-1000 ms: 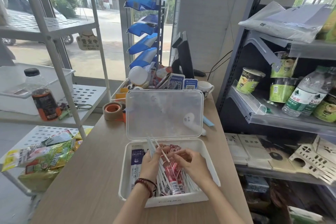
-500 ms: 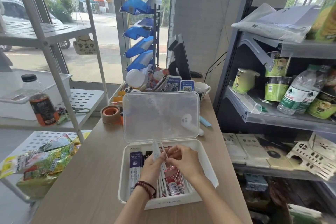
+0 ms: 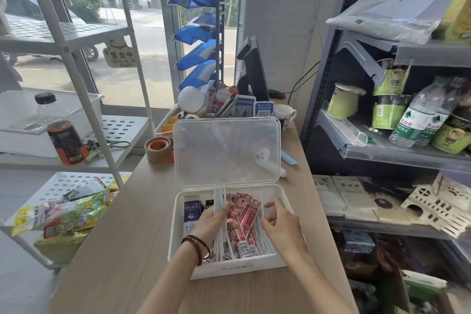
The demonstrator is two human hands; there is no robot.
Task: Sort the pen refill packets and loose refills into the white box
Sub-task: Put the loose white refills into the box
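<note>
In the white box (image 3: 229,266) at the desk's (image 3: 127,224) near edge, the hands had parted since half a second before, uncovering the red packets (image 3: 246,214). The left hand (image 3: 212,220) gripped a bunch of loose refills (image 3: 219,196) upright beside the blue packet (image 3: 191,211). The right hand (image 3: 283,224) hovered half-curled near the right wall; I cannot tell whether it pinched a refill. The sorting looked nearly done

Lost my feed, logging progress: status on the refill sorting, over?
Left hand grips loose refills, upright over white box. Right hand at box's right side, hold unclear. Red packets in box between hands. Lid open, nothing blocking.
</note>
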